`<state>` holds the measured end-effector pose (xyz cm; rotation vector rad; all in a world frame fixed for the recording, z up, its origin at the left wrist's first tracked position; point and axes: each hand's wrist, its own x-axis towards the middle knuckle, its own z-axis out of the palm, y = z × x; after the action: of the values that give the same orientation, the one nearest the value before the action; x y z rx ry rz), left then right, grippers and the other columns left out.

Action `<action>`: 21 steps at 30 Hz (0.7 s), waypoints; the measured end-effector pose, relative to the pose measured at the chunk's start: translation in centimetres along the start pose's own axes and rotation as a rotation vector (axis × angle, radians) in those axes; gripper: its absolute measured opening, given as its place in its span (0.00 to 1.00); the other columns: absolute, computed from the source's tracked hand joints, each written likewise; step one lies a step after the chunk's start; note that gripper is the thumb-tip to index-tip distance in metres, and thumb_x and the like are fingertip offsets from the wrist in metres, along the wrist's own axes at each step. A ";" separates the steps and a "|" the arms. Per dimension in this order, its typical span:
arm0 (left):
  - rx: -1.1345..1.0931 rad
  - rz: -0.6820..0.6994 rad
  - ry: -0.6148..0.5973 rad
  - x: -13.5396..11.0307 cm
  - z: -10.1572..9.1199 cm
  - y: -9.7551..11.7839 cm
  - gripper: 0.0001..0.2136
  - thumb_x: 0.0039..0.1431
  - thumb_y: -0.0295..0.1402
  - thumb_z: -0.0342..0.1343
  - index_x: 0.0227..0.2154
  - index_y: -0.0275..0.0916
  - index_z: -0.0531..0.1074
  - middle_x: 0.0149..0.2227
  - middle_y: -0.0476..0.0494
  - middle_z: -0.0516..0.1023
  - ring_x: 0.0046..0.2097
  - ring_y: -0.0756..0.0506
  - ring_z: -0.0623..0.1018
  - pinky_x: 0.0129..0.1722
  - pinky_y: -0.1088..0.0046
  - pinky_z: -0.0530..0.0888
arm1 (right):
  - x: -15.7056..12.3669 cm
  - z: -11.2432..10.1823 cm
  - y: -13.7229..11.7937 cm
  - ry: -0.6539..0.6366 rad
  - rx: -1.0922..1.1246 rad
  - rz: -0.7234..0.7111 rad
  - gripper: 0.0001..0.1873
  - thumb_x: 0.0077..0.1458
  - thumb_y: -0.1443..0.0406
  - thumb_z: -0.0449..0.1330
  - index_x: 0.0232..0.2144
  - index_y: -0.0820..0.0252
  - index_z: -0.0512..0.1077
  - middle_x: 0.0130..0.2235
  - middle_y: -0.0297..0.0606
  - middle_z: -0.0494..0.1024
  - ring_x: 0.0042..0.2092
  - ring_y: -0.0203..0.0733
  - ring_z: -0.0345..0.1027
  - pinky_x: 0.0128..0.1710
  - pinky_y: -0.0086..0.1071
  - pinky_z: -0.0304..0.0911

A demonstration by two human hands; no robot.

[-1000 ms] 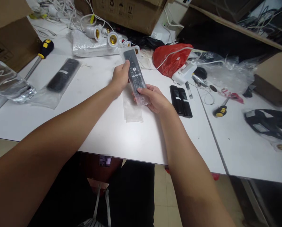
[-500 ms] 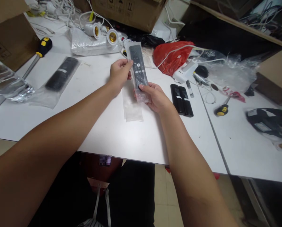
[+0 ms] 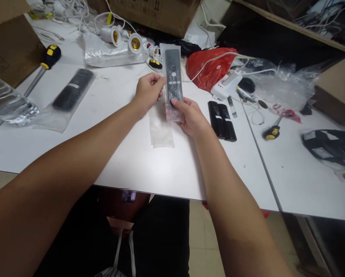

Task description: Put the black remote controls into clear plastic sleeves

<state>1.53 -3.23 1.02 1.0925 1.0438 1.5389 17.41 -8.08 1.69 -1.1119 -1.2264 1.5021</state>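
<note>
A remote control in a clear sleeve is held above the worktop, clamped near its lower end between the thumb and fingers of the right hand, a grip by which its upper keys are presumably left uncovered. The fingers of the left hand are curled together at the sleeve's left edge; whether it is pinched cannot be told. Two black remotes are laid side by side to the right, apparently within easy reach.

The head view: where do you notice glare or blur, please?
Head view: bright glare on the white table near its front edge; head view: bagged remote shows white buttons, smaller markings unreadable; head view: black bundle at right looks blurred.
</note>
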 end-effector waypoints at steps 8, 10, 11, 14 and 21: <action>0.030 -0.035 -0.079 -0.1 0.0 0.1 0.14 0.69 0.27 0.60 0.25 0.40 0.69 0.24 0.52 0.70 0.23 0.53 0.71 0.21 0.80 0.67 | 0.0 0.0 -0.1 0.004 0.013 -0.004 0.21 0.50 0.53 0.76 0.40 0.56 0.76 0.38 0.37 0.83 0.41 0.45 0.80 0.38 0.34 0.76; 0.047 -0.036 -0.112 -0.1 0.1 0.0 0.13 0.69 0.26 0.59 0.27 0.39 0.70 0.25 0.52 0.70 0.22 0.54 0.71 0.22 0.80 0.67 | 0.1 0.0 -0.1 0.014 0.021 -0.011 0.21 0.50 0.52 0.76 0.40 0.56 0.76 0.37 0.37 0.83 0.40 0.44 0.80 0.37 0.33 0.76; 0.046 -0.037 -0.120 -0.1 0.1 -0.1 0.12 0.68 0.26 0.60 0.27 0.39 0.70 0.25 0.52 0.70 0.22 0.54 0.71 0.22 0.80 0.67 | 0.1 0.0 -0.1 0.019 0.023 -0.014 0.22 0.50 0.52 0.76 0.40 0.56 0.76 0.37 0.37 0.83 0.40 0.43 0.79 0.37 0.33 0.76; 0.013 -0.047 -0.127 -0.4 0.2 -0.1 0.13 0.68 0.27 0.60 0.26 0.39 0.69 0.25 0.52 0.70 0.22 0.53 0.71 0.21 0.79 0.66 | 0.0 0.1 -0.2 0.035 0.018 -0.022 0.21 0.51 0.52 0.75 0.39 0.55 0.75 0.37 0.36 0.82 0.40 0.42 0.79 0.37 0.32 0.75; -0.025 -0.135 -0.082 -1.1 0.3 0.2 0.13 0.64 0.26 0.63 0.25 0.42 0.69 0.21 0.52 0.67 0.23 0.50 0.73 0.24 0.77 0.69 | -0.2 0.4 -0.5 0.065 -0.010 -0.034 0.21 0.53 0.51 0.74 0.41 0.54 0.75 0.35 0.35 0.81 0.42 0.43 0.80 0.37 0.32 0.75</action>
<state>1.99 -4.30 1.08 1.0377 1.0187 1.3852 17.14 -8.23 2.23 -1.1323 -1.2033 1.4247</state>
